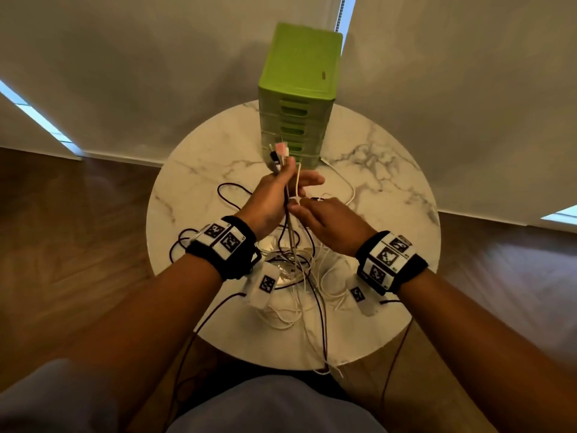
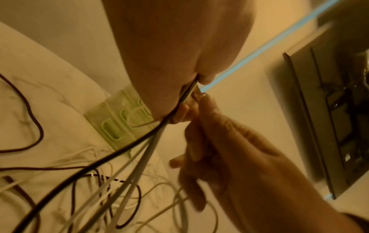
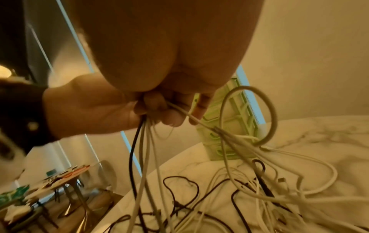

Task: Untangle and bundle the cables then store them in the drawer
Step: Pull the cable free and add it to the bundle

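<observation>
Over a round marble table [image 1: 390, 170] my left hand [image 1: 288, 179] grips a bunch of cables [image 1: 288, 226], black and white, just below their plug ends [image 1: 279, 153], one of them pink. The strands hang from the fist [image 2: 191, 88] into a tangled heap of white and dark cables [image 1: 296, 270] on the table. My right hand [image 1: 299, 209] sits right beside the left and pinches a white cable [image 3: 179, 110] that runs down into the heap [image 3: 259, 181]. The green drawer unit [image 1: 298, 89] stands behind the hands with its drawers closed.
Loose cable loops spread over the table's near half, and some strands [image 1: 324, 354] hang over its front edge. Pale curtains hang behind the table and wood floor surrounds it. Another small table with clutter [image 3: 60, 178] stands off to the left.
</observation>
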